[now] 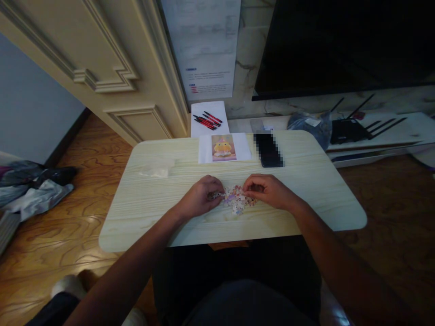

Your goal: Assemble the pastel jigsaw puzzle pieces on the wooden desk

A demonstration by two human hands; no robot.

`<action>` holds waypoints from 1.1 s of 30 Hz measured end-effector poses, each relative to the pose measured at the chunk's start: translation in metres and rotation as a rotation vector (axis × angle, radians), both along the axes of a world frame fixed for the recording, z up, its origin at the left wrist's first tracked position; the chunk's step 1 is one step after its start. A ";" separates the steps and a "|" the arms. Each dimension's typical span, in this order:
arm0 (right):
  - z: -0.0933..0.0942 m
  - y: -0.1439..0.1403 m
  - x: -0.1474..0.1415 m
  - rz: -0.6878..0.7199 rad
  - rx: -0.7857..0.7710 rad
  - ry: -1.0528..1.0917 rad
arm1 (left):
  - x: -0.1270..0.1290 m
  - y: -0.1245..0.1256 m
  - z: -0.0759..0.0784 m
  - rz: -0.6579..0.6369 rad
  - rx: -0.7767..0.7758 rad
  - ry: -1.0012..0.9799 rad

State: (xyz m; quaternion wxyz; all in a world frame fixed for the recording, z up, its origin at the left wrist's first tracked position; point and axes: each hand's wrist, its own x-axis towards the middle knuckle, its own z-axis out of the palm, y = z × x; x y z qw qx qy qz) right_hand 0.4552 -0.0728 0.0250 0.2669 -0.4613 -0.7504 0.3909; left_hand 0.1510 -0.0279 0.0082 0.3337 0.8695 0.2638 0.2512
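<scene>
Both forearms reach from the bottom edge onto the pale wood-grain worktop (306,181), rounded at its corners. My left hand (200,197) and right hand (268,191) curl, fingers pinched together, on a small heap of puzzle pieces (236,199) lying between them: pastel, irregular, too small to make out singly. Beyond my hands lie a duck picture card (223,147) and a dark phone (268,150), blurred.
</scene>
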 end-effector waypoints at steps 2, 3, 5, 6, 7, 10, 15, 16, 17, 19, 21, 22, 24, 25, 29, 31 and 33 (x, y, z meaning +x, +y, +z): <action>0.000 0.001 0.001 -0.028 0.001 0.007 | 0.000 0.001 0.000 -0.003 -0.012 -0.020; 0.000 0.001 0.001 -0.037 0.011 0.013 | 0.001 0.001 0.001 -0.003 -0.017 -0.024; 0.000 0.002 0.000 -0.027 0.043 0.009 | 0.000 0.001 0.002 -0.007 -0.036 -0.030; 0.000 0.002 0.000 -0.006 0.059 0.003 | 0.000 0.001 0.003 -0.006 -0.049 -0.034; 0.001 0.002 0.000 0.019 0.071 -0.003 | -0.001 0.000 0.004 -0.004 -0.062 -0.040; 0.002 0.001 0.001 0.096 0.065 0.006 | -0.003 0.000 0.007 -0.015 -0.091 -0.055; 0.006 0.001 0.007 0.129 0.059 0.025 | -0.003 -0.001 0.010 -0.011 -0.109 -0.052; 0.006 0.001 0.009 0.127 0.053 0.023 | -0.002 -0.001 0.011 -0.005 -0.101 -0.040; 0.006 0.002 0.010 0.122 0.047 0.020 | 0.000 -0.001 0.011 0.006 -0.086 -0.021; 0.007 0.003 0.013 0.093 0.048 -0.004 | 0.004 0.000 0.012 0.042 -0.039 0.031; 0.009 0.002 0.013 0.064 0.063 -0.048 | 0.010 0.002 0.012 0.059 0.011 0.083; 0.010 0.001 0.013 0.059 0.071 -0.074 | 0.013 0.004 0.012 0.050 0.026 0.105; 0.012 -0.003 0.011 0.069 0.089 -0.123 | 0.019 0.006 0.013 0.014 0.036 0.137; 0.013 -0.006 0.009 0.081 0.095 -0.145 | 0.022 0.007 0.013 -0.003 0.035 0.150; 0.012 -0.015 -0.001 0.103 0.099 -0.222 | 0.027 0.011 0.008 -0.047 0.013 0.160; 0.009 -0.016 -0.005 0.106 0.100 -0.237 | 0.027 0.013 0.005 -0.036 -0.014 0.129; 0.007 -0.016 -0.006 0.110 0.104 -0.232 | 0.025 0.014 0.001 -0.016 -0.049 0.089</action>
